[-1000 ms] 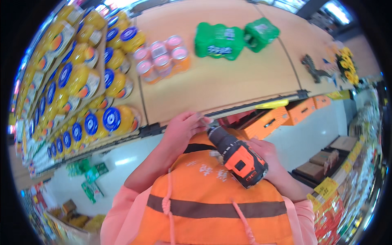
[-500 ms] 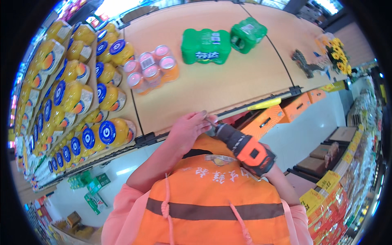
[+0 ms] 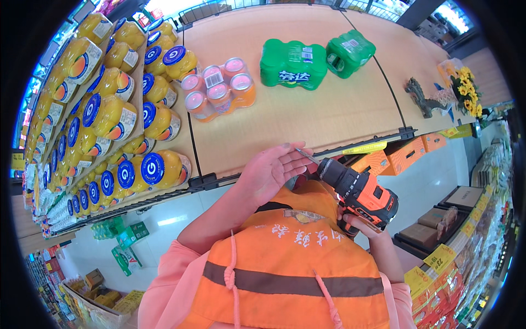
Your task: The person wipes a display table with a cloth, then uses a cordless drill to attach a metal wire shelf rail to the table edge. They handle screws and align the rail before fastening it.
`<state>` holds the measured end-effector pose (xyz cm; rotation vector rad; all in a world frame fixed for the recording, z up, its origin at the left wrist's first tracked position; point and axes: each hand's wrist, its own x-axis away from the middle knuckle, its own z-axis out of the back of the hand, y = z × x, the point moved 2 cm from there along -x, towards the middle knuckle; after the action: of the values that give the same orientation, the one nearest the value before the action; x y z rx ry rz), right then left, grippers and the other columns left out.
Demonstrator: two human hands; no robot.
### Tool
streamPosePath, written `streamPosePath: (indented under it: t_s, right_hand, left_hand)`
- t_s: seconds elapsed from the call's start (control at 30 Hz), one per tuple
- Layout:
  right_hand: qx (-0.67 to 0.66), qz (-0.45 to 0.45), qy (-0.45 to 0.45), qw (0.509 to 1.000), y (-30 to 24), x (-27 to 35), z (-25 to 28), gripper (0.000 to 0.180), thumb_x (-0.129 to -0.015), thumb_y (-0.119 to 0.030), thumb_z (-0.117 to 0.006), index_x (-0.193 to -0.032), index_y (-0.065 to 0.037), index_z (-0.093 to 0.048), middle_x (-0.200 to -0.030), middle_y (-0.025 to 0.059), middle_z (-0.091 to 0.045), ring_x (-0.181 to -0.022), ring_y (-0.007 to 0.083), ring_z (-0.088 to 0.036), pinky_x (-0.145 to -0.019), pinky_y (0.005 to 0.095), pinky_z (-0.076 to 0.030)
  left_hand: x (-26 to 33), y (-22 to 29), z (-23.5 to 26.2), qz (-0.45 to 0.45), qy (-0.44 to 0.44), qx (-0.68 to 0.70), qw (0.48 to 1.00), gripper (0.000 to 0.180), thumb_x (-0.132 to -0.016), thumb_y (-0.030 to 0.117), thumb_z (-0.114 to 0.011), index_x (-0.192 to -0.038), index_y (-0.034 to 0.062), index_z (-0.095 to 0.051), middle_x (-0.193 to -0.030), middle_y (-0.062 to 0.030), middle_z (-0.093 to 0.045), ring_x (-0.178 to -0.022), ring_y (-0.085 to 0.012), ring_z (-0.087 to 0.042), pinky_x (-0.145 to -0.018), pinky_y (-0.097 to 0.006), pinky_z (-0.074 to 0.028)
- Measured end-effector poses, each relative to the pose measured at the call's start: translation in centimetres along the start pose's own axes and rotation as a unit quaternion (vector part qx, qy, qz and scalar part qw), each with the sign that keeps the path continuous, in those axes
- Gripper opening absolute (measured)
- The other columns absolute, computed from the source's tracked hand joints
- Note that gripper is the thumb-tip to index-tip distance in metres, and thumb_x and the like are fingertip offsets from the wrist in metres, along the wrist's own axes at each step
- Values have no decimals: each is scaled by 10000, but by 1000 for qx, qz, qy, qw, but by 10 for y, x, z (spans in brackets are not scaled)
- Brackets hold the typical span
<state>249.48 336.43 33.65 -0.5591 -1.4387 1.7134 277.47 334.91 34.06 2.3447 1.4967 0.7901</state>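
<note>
An orange-and-black cordless drill (image 3: 364, 194) is in my right hand (image 3: 366, 223), its fingers wrapped round the grip below the motor housing. A slim metal bit (image 3: 307, 156) sticks out of the black chuck, pointing up and left. My left hand (image 3: 279, 169) is beside the bit, palm partly turned up and fingers stretched out toward it; whether they touch it is hard to make out. Both hands are in front of my orange apron (image 3: 290, 257), near the front edge of the wooden display table (image 3: 246, 151).
Stacked jars of yellow fruit (image 3: 109, 118) fill the left side. A pack of orange cans (image 3: 219, 90) and green can packs (image 3: 293, 64) stand on the table. Further right are a dark figurine (image 3: 421, 98) and yellow flowers (image 3: 467, 90). Orange boxes (image 3: 405, 156) sit below the front edge.
My left fingers, pinched at the bit before, now stretch out beside it. The drill has shifted right and turned, showing more of its side and my right hand. The view has shifted slightly.
</note>
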Motion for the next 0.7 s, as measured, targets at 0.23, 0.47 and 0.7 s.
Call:
streamPosePath:
  t_s: [0.23,0.47,0.7]
  right_hand:
    - [-29,-12,-12,999,-17,-1,5,297,-703,-2,-631,-993,-62,-621,-805,26,-640,-759,158,-627,-713,299,-511]
    - [69,-71,35,994,-33,12,93,506,-670,3,-589,-1174,22,-551,-817,62,-626,-778,162,-603,-721,292,-486]
    - [344,10,-73,936,-65,-26,239,363,-748,-123,-726,-1095,-72,-635,-1042,81,-664,-955,252,-636,-842,374,-494]
  left_hand:
    - [-7,-8,12,13,36,21,999,380,-980,253,-414,-1257,7,-501,-1196,-133,-600,-1120,-245,-566,-985,-356,-426]
    - [-27,-25,12,-128,79,-390,908,252,-919,146,-534,-1124,11,-592,-1146,-111,-610,-1066,-249,-579,-927,-352,-450]
    - [-94,-58,-10,-321,102,-772,539,261,-817,185,-646,-1041,52,-623,-1004,-117,-623,-927,-298,-597,-793,-369,-483]
